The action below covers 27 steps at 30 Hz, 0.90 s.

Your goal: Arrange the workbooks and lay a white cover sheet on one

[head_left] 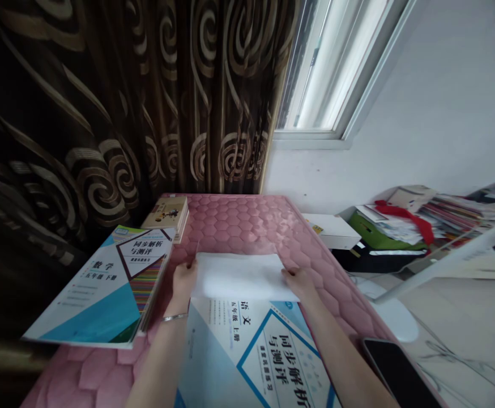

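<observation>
Both hands grip one white sheet (241,276), which looks like translucent plastic or paper: the left hand (183,283) pinches its left edge, fingers curled over the border, and the right hand (301,281) pinches its right edge the same way. Held at opposite sides, the sheet stays stretched flat and level, which probably keeps it from curling or creasing. A thin bracelet (175,318) circles the left wrist.

The sheet lies across the top edge of a blue-and-white workbook (256,357), covering the upper strip of its cover; the workbook itself rests flat on the pink quilted table mat (247,224), directly in front of the person and squared to them. To the left of that workbook, a second workbook of the same series (103,283) sits on top of a stack, angled and overhanging the mat's left edge. Beyond that stack, further from the person, lies a smaller book with a pale cover (167,214), close to the dark patterned curtain (103,113).

To the right of the central workbook, at the mat's near right corner, a dark phone (398,371) lies face up. Further right, off the mat, a white lamp base (394,317) stands, and behind it a heap of books and papers (421,218) is piled against the wall under the window (336,68).
</observation>
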{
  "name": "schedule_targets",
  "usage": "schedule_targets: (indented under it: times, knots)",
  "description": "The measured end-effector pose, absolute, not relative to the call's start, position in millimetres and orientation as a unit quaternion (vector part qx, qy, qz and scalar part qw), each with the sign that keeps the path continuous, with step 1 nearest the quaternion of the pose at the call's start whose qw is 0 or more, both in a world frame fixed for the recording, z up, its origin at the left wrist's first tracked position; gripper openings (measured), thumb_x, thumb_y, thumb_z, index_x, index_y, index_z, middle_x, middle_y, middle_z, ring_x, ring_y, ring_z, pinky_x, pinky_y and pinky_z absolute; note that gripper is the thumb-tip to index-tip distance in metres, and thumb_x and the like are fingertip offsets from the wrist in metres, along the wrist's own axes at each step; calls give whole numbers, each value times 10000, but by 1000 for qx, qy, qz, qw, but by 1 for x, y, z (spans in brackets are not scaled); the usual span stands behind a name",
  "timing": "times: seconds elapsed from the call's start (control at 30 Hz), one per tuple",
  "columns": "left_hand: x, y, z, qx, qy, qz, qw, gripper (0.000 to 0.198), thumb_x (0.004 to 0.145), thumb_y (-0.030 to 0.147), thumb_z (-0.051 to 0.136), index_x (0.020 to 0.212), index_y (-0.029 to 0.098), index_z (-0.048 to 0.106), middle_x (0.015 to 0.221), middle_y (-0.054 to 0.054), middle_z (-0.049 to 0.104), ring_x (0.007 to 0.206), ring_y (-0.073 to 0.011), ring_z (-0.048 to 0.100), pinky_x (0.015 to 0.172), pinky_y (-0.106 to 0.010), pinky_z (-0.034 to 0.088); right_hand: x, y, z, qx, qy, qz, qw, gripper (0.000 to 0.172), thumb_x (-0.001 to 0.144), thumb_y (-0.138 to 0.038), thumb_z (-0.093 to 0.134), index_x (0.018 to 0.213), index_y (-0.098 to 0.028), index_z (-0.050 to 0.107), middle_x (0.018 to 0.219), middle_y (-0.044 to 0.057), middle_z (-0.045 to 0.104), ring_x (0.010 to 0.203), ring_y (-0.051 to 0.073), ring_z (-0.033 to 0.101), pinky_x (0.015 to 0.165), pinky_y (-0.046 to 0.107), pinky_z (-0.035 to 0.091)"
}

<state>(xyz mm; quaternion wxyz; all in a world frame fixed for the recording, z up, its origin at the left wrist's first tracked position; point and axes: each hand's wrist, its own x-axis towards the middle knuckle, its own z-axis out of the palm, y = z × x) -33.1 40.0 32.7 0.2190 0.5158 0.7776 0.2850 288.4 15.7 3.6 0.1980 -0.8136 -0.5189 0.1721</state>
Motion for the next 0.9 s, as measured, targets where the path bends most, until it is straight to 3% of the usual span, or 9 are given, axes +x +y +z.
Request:
schedule_targets:
  times: [0.33, 0.57, 0.73, 0.9]
  knots:
    - [-27, 48, 24, 529, 796, 206, 211, 325, 874, 326, 495, 748, 110, 703, 936, -250, 714, 894, -294, 691, 662, -301, 437, 284, 18, -4, -822, -514, 157, 191, 354, 898, -330, 472, 889, -103, 743, 861, 169, 733, 847, 262, 686, 630, 270, 416]
    - [-30, 34, 31, 547, 781, 214, 212, 345, 905, 366, 460, 755, 152, 686, 850, -169, 734, 839, -260, 697, 608, -274, 396, 287, 18, -3, -817, -507, 162, 223, 357, 908, -323, 446, 885, -124, 742, 868, 137, 743, 849, 236, 690, 636, 248, 430]
    - [-28, 26, 30, 537, 788, 222, 204, 357, 923, 376, 438, 787, 157, 685, 886, -169, 736, 860, -268, 695, 624, -280, 395, 292, 19, -3, -811, -500, 175, 249, 343, 890, -314, 451, 812, -142, 737, 769, 86, 740, 764, 228, 688, 582, 247, 431]
    - [-25, 29, 29, 527, 793, 230, 204, 369, 917, 399, 440, 783, 159, 687, 900, -177, 737, 855, -279, 696, 620, -288, 405, 289, 17, -5, -815, -491, 163, 261, 394, 905, -353, 423, 847, -126, 740, 810, 118, 739, 811, 253, 684, 613, 269, 428]
